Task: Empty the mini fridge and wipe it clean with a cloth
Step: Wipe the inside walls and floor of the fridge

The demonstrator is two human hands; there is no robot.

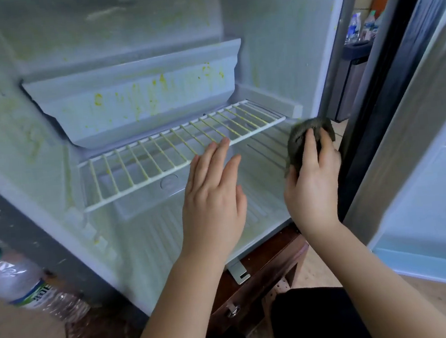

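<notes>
Left hand [213, 197]: flat and wide, fingers straight and slightly spread, palm down, holding nothing; reaching into the fridge with fingertips [223, 144] at the front rail of the shelf; touching it or just above it, cannot tell.
Right hand [313, 184]: curled round a bunched cloth, fingers lying across its near side.
Cloth [299, 134]: dark grey-green, crumpled into a ball, held at the right front edge of the fridge opening, level with the right end of the shelf and just beside the black strip.
Shelf [145, 162]: white wire rack spanning the fridge from wall to wall, yellowish smears on several wires.
Fridge [272, 41]: open, pale inner walls, yellow-green streaks and specks on the left wall and the back.
Tray [133, 95]: pale plastic trough at the back above the shelf, spattered with yellow spots and runs.
Black strip [370, 127]: dark upright band between the fridge opening and the door.
Door [435, 175]: swung open at the right, pale lining showing.
Cabinet [267, 268]: dark brown wood under the fridge, a metal latch on its front.
Bracket [238, 272]: small grey metal piece at the fridge's lower front corner, over the cabinet top.
Bottle [17, 281]: clear plastic with a green cap, at the lower left, outside the fridge beside its grey outer wall.
Background bottles [360, 26]: blurred, well apart, beyond the door gap.
</notes>
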